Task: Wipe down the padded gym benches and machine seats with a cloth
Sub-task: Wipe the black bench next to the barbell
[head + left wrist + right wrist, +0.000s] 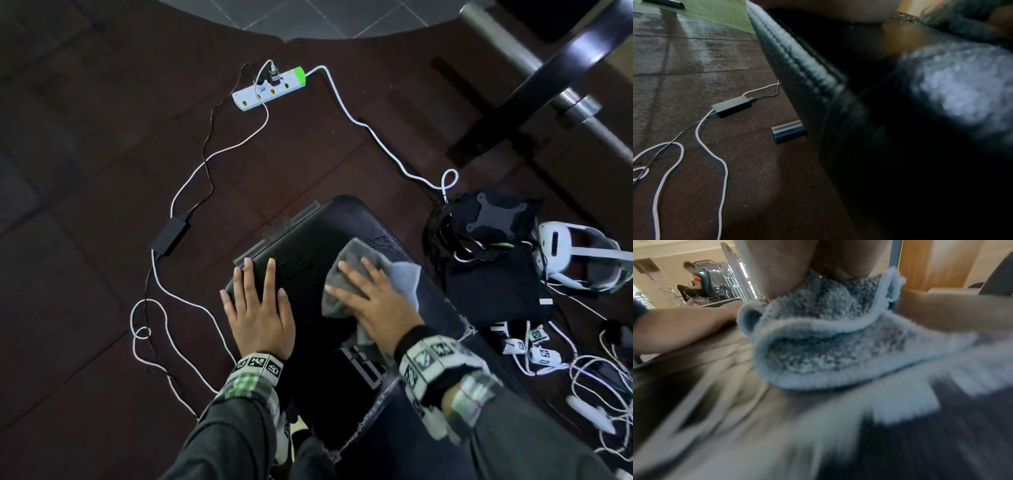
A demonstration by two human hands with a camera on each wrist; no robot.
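Observation:
A black padded bench (308, 236) runs from the lower middle of the head view toward its centre. My left hand (259, 298) lies flat on the bench's left edge with straight, spread fingers. My right hand (368, 294) presses flat on a grey cloth (356, 257) spread over the right part of the pad. In the right wrist view the crumpled cloth (824, 344) fills the middle under my palm. The left wrist view shows the bench's stitched side edge (797, 65), blurred.
A white power strip (269, 89) with white and dark cables and a black adapter (170, 237) lies on the dark floor at left. Black bags (493, 219), a white headset (579, 257) and tangled cables sit right of the bench. A barbell plate (561, 68) is at upper right.

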